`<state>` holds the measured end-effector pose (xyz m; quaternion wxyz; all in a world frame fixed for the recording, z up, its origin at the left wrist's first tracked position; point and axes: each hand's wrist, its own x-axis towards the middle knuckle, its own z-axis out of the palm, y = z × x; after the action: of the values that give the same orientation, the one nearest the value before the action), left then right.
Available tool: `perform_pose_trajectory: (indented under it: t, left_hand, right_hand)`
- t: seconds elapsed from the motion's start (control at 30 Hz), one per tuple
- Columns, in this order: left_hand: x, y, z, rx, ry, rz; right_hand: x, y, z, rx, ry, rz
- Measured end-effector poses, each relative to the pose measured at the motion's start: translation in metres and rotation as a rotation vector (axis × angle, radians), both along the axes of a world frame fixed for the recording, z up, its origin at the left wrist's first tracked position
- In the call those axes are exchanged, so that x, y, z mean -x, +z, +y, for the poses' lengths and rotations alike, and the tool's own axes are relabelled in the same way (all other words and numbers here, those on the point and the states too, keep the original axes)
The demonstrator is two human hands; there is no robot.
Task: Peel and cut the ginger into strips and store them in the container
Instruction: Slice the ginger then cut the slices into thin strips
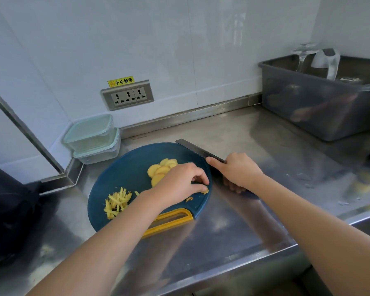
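1. The left hand [181, 180] is pinching a yellow ginger bit [205, 190] at the right edge of the round blue board [124, 167].
2. The right hand [237, 169] is gripping a long dark knife [198, 149].
3. Tiny bits slip, so fingers could be getting cut.

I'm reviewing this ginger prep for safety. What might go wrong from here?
1. The left hand pinches a small ginger piece at the cutting board's right rim, close to the knife in the right hand; a hurried cut could nick that hand.
2. That piece may slip onto the counter.
3. The containers are stacked with lids on, so storing the ginger strips likely needs a freed hand.
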<state>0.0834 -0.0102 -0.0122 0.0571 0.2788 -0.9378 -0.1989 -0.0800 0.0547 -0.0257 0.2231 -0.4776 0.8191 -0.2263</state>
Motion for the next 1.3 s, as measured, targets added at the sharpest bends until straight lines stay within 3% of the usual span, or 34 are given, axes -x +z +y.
perform_pose_trajectory:
  t: [0.27,0.47,0.83,0.97,1.3]
  left_hand:
    - [-0.003,0.004,-0.003,-0.111,-0.006,-0.047]
    - [0.004,0.019,-0.024,-0.142,0.122,0.110]
    - [0.009,0.016,-0.036,-0.264,0.079,-0.028]
    - [0.012,0.017,-0.035,-0.164,0.020,-0.130]
    - [0.007,0.014,-0.037,-0.102,0.034,-0.107]
  right_hand:
    - [0.001,-0.002,-0.001,-0.010,-0.001,0.009]
    - [0.001,0.000,-0.001,-0.015,-0.003,0.003]
    - [0.001,-0.001,-0.002,-0.022,-0.007,0.004]
    - [0.001,-0.001,-0.003,-0.026,-0.013,0.006]
    - [0.001,-0.001,-0.003,-0.025,-0.020,0.008]
